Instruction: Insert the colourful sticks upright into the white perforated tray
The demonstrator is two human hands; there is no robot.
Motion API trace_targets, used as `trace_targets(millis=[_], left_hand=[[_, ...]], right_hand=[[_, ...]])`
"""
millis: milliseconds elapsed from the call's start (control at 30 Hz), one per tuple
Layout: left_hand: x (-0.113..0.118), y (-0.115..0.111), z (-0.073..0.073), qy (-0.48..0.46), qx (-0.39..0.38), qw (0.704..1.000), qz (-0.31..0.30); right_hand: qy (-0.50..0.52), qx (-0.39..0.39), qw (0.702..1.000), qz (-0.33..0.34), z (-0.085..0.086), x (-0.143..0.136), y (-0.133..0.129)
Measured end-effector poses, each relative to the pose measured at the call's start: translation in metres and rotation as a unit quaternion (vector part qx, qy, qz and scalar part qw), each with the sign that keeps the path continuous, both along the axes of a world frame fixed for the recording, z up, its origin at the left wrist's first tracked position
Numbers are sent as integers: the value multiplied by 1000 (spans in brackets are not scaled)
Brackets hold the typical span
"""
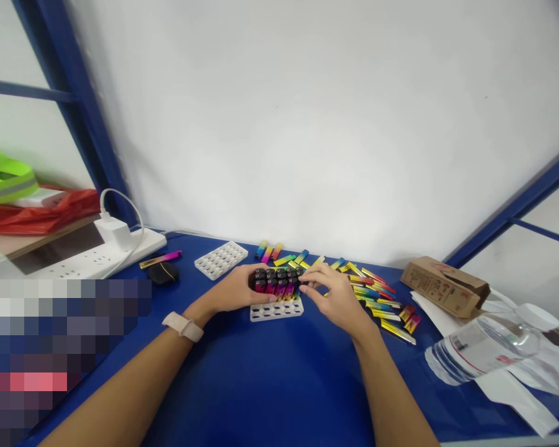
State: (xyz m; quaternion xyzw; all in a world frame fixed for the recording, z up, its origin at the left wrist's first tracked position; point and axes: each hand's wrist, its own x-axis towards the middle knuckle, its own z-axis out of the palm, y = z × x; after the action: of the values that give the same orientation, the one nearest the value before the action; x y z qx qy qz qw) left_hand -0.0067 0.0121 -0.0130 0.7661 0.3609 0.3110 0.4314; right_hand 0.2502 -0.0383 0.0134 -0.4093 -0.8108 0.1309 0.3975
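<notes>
Several black-topped, rainbow-coloured tubes (272, 285) stand upright in rows over a white perforated tray (277, 310) on the blue table. My left hand (235, 288) wraps round the left and front of the rows, its fingers closed against them. At the right end of the rows, my right hand (330, 292) has its fingertips close together at a tube; part of that tube is hidden. A second white perforated tray (221, 259) lies behind my left hand. Many shiny coloured pieces (376, 304) are scattered behind and to the right of my right hand.
On the right are a cardboard box (444, 287), a clear plastic bottle (488, 344) on its side and white paper (516, 397). A black pouch (162, 273) and a white power strip (93, 257) lie at the left. The white wall (279, 124) rises behind the table.
</notes>
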Motion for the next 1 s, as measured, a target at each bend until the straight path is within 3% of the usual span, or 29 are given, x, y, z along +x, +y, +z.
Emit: trace_targets(millis=[100, 267, 367, 500, 767, 1000], left_hand=[[0, -1, 3, -3, 9, 1000, -11], [-1, -1, 2, 11, 25, 1000, -5], [-1, 0, 1, 15, 20, 1000, 9], [-1, 0, 1, 12, 15, 1000, 10], [-1, 1, -1, 14, 20, 1000, 5], [0, -1, 2, 32, 39, 998, 25]], right_hand=[[2, 20, 999, -38, -1, 1, 2], [-87, 53, 978, -181, -18, 14, 16], [-181, 32, 968, -170, -33, 14, 22], [-219, -12, 965, -146, -46, 7, 25], [-217, -1, 959, -184, -44, 1, 26], [-247, -118, 935, -225, -45, -5, 23]])
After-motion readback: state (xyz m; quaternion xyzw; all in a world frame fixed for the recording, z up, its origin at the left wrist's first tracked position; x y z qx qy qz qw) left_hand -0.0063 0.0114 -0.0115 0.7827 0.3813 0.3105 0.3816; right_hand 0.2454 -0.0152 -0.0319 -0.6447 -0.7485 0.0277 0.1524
